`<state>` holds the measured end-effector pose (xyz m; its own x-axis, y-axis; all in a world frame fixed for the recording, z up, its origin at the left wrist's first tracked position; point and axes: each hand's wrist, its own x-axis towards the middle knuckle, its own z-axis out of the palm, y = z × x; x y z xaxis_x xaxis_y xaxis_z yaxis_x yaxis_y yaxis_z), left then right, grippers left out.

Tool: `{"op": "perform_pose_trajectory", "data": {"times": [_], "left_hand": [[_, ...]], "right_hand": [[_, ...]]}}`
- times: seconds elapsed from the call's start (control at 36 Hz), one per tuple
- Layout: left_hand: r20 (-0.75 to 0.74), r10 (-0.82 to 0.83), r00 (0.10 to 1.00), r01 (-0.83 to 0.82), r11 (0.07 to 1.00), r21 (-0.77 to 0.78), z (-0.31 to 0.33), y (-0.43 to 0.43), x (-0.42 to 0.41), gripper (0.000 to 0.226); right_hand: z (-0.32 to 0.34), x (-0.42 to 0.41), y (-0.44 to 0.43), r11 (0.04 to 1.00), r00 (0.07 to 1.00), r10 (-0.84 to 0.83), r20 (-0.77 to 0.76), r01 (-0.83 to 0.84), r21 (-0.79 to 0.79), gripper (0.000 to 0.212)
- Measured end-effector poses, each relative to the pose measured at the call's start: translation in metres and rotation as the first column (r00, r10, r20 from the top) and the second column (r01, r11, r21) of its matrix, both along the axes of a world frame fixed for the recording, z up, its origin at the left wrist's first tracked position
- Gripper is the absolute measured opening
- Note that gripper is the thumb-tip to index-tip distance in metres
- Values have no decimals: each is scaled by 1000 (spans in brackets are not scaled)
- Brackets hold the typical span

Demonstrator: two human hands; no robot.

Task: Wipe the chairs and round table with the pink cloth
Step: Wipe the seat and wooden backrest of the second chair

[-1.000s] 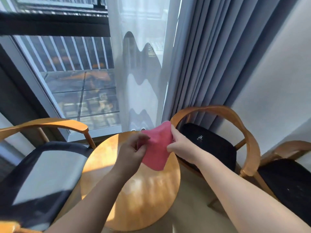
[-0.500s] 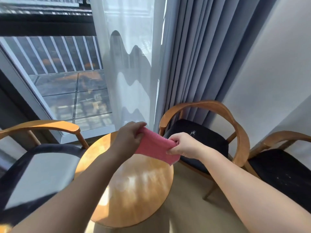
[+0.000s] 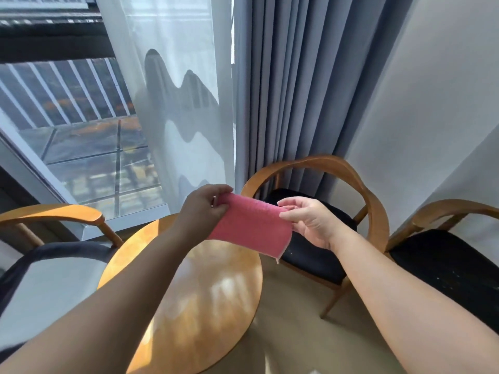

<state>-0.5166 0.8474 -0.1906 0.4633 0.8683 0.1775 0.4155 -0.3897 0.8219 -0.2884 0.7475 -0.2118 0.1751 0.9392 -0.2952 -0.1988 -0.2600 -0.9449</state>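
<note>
Fingers of the left hand [image 3: 205, 207] and right hand [image 3: 312, 224] pinch the pink cloth [image 3: 249, 226], seemingly taut.

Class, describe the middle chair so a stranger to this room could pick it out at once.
Find the grey curtain beside the window. Before its folds stands a chair with a curved wooden back and black seat. The left chair sits by the window, the right chair by the wall; only this one backs onto the curtain.
</note>
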Motion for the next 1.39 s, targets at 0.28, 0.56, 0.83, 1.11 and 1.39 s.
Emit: {"op": "perform_pose_trajectory", "data": {"times": [0.28, 0.56, 0.83, 1.11, 1.39], "left_hand": [[-36, 78, 996, -79, 997, -11, -4, 2, 109, 35], [-125, 163, 979, -171, 984, -56, -12, 5, 183, 33], [-144, 172, 975, -188, 976, -106, -41, 49, 231, 33], [-239, 141, 961, -180, 972, -152, -84, 136, 257, 23], [-353, 111, 929, -173, 974, -149, -139, 193, 271, 8]], "right_hand": [[-4, 117, 16, 978, 985, 135, -104, -149, -146, 46], [-7, 199, 29, 888, 928, 359, -101, -373, -270, 59], [-27, 258, 68, 967, 982, 146, -119, -167, -191, 54], [-65, 291, 143, 981, 962, 5, 274, 49, -189, 21], [-112, 299, 216, 981, 690, 181, 701, -78, -177, 9]]}}
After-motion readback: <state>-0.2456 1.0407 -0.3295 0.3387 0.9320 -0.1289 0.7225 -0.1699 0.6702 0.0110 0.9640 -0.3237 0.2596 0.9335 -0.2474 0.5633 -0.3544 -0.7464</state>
